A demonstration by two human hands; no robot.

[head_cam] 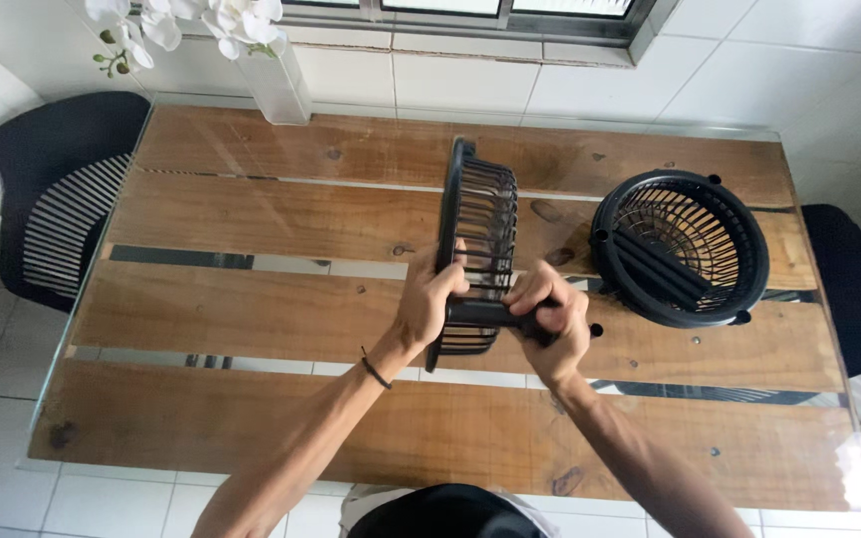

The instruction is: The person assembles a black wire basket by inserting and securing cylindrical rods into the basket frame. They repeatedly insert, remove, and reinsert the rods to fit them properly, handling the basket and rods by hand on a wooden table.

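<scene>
Two hands fit a handle onto a black basket held on edge above the table.

The left hand [432,297] grips the basket [477,254] rim; the right hand [553,321] clasps its handle [485,315], apparently not yet seated. A second basket [680,247] lies far right.

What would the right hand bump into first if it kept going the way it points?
The right hand points left, gripping a black post fixed to the tilted basket. It would probably meet that basket's wire wall first, with the left hand just beyond.
</scene>
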